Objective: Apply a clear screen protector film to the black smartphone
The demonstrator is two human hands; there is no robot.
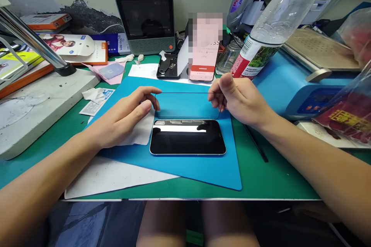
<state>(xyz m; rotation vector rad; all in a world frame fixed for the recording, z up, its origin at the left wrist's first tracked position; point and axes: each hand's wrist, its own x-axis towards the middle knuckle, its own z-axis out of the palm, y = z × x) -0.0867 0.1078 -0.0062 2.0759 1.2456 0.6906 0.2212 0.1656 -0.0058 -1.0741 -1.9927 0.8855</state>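
Note:
Between my two hands, a clear screen protector (187, 105) with a thin black border is held by its short ends, tilted up on its long edge. My left hand (130, 112) pinches the left end between thumb and fingers. At the right end, my right hand (239, 98) has its fingers curled round the corner. Just below the protector a smartphone (187, 142) lies face up and sideways, its dark screen reflecting a white band and finger shapes. The phone rests on a blue mat (208, 168). Whether the protector's lower edge touches the phone cannot be told.
Behind stand a smart display (145, 19), a propped phone with a pink screen (204, 54) and a tilted plastic bottle (266, 34). A blue machine (278, 79) sits at right. A dark thin tool (256, 142) lies beside the mat; a white lamp base (43, 112) is at left.

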